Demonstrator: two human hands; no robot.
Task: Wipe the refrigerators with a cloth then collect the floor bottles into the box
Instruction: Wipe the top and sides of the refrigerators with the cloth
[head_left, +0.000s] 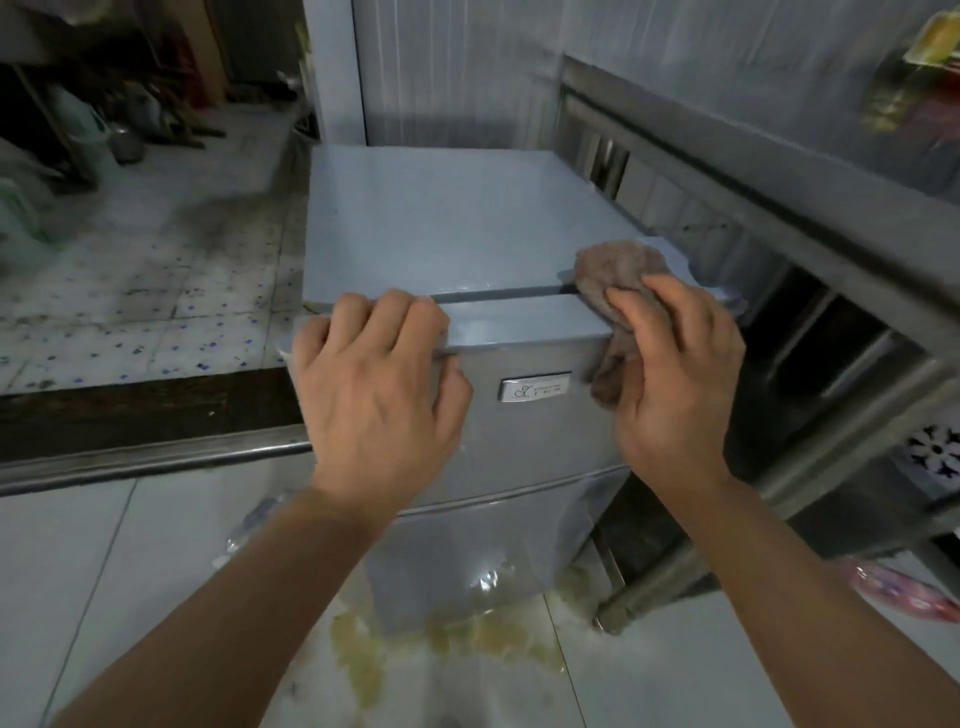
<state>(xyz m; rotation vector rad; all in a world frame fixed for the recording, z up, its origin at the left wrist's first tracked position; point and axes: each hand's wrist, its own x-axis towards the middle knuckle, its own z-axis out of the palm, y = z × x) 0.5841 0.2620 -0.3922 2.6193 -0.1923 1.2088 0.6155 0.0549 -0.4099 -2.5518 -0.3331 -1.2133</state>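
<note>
The refrigerator (457, 218) top lies bare behind both hands, hemmed on the right by the steel counter (779, 171) just beside it.

There was one small pale-grey two-door refrigerator (467, 223), one crumpled brown cloth (613, 275), and two bare hands, a left hand (374, 384) and a right hand (675, 374). One steel-framed shelf unit (779, 171) stood beside it, and one pink plastic bag (904, 592) lay on the floor.
</note>
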